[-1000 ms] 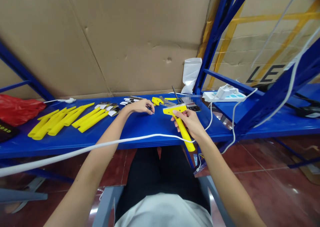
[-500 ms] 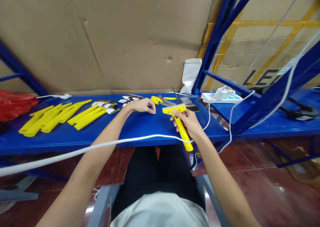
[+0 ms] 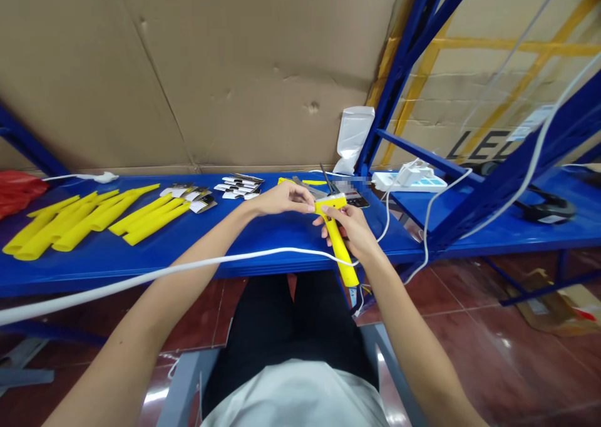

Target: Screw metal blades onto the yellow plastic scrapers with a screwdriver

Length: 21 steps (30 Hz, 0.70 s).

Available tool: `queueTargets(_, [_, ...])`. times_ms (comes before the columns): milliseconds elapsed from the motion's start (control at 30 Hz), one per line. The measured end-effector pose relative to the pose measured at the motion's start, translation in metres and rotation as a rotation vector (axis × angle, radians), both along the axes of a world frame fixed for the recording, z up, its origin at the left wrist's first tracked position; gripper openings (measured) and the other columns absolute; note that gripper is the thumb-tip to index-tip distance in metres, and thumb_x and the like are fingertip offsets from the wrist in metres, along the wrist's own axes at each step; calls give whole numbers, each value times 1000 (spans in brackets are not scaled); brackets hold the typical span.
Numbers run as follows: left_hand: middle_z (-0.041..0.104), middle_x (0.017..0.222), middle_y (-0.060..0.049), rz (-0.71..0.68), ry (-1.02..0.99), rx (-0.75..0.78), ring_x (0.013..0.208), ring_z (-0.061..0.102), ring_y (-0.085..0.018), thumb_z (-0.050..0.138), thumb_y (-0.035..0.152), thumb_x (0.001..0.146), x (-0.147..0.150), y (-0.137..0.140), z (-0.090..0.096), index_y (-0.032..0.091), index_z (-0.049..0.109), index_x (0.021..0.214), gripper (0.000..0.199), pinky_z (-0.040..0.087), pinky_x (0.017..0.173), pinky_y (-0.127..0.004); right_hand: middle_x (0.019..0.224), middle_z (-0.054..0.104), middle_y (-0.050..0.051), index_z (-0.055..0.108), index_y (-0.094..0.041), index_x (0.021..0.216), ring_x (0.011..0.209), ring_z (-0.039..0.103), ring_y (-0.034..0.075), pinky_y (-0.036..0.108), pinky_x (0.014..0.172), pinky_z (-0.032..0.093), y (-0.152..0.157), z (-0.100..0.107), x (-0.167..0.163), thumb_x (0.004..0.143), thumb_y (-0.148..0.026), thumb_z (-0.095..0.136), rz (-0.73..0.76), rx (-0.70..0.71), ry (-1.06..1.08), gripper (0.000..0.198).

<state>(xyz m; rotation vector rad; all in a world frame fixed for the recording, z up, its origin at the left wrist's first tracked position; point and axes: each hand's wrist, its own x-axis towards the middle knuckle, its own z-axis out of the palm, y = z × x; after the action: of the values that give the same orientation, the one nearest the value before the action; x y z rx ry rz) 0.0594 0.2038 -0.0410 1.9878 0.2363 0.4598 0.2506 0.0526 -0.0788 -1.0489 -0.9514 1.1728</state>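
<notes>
My right hand (image 3: 350,226) is closed around a yellow scraper (image 3: 341,252), its T-shaped head up and its tubular handle slanting down over the table's front edge. A pale metal strip shows along the top of the head. At the head's left end, my left hand (image 3: 292,198) has thumb and fingers pinched together, touching it. Whatever lies between those fingertips is too small or hidden to make out. Just behind the hands are a flat metal piece (image 3: 305,186), partly covered, and a thin dark rod (image 3: 325,175).
Yellow scraper handles (image 3: 75,223) lie in a row on the blue table (image 3: 225,242) at the left. Beside them are small dark-and-white packets (image 3: 239,186). A white cable (image 3: 188,267) crosses in front of my arms. A power strip (image 3: 408,180) sits right of the blue post.
My left hand has risen from the table and moved right to the scraper's head. My right hand still holds the scraper, nearly in place. The view has shifted slightly.
</notes>
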Motion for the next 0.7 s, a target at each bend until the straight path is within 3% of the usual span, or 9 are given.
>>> queueTargets(133, [80, 98, -8, 37, -14, -19, 87, 73, -18, 92, 39, 85, 3, -1, -3, 16, 83, 97, 28, 58, 89, -40, 94, 87, 16, 76, -12, 101, 54, 71, 18, 27, 39, 58, 1, 1, 2, 84, -36, 88, 20, -19, 21, 31])
queueTargets(400, [78, 92, -6, 69, -104, -40, 85, 72, -17, 94, 36, 83, 5, -7, -2, 14, 79, 94, 28, 58, 85, -37, 103, 87, 18, 76, -12, 105, 61, 73, 17, 25, 41, 60, -3, 6, -3, 87, -30, 85, 44, -33, 99, 26])
queueTargets(500, [75, 88, -4, 64, -146, -76, 81, 72, -16, 96, 34, 81, 5, -8, 0, 14, 77, 93, 30, 59, 80, -35, 111, 87, 17, 76, -13, 107, 70, 78, 20, 27, 43, 63, -4, 6, -3, 85, -35, 90, 41, -14, 97, 34])
queueTargets(700, [75, 86, -4, 120, -156, -148, 76, 71, -15, 101, 30, 74, 5, -9, 6, 14, 75, 89, 34, 60, 67, -30, 112, 85, 11, 75, -17, 108, 81, 85, 28, 33, 48, 70, -3, 6, 0, 68, -45, 104, -122, 42, 38, 57])
